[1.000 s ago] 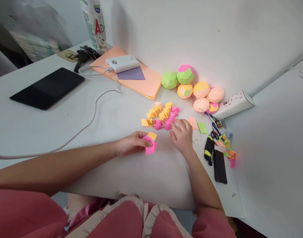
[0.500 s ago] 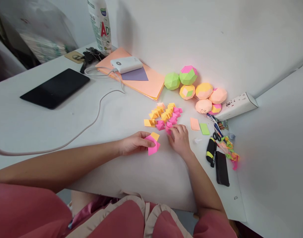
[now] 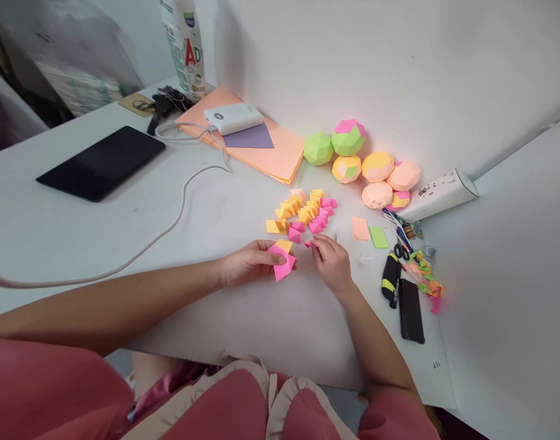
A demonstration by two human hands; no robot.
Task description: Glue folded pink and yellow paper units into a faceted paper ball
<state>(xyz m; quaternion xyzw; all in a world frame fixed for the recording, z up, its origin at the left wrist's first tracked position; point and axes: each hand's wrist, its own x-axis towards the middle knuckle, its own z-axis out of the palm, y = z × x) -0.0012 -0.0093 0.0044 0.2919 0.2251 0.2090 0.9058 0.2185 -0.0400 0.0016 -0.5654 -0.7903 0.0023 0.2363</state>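
Pink-and-orange folded piece (image 3: 283,261) held near table's near edge by left hand (image 3: 247,264), thumb and fingers clamped on it. Small pink piece (image 3: 309,244) pinched between right hand's (image 3: 332,261) thumb and fingertips, just right of held piece. Folded paper units (image 3: 302,211) in orange and pink laid in rows on table (image 3: 206,223), just beyond hands. Faceted paper balls (image 3: 348,137) grouped at far side by wall. Peach and green pads (image 3: 378,237) placed right of units.

1 black tablet (image 3: 101,163) lies near the cable (image 3: 182,211) of 1 white power bank (image 3: 234,119), with keys (image 3: 163,105) beside 1 bottle (image 3: 185,52)
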